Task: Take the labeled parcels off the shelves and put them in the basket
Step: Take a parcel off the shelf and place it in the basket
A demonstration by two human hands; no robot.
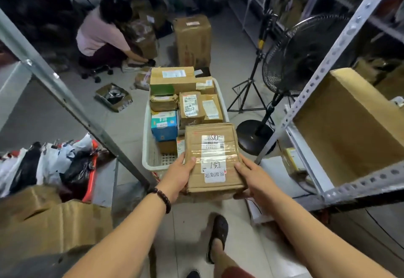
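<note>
Over the basket (147, 161), left hand (177, 175) and right hand (251, 179) clasp a taped, creased brown parcel (211, 155) bearing white labels.

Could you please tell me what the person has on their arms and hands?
Both hands are bare, with no gloves and no rings that I can make out. The left hand has a dark beaded bracelet of round beads at its wrist. The right hand has nothing at its wrist. No sleeves show on either forearm.
</note>
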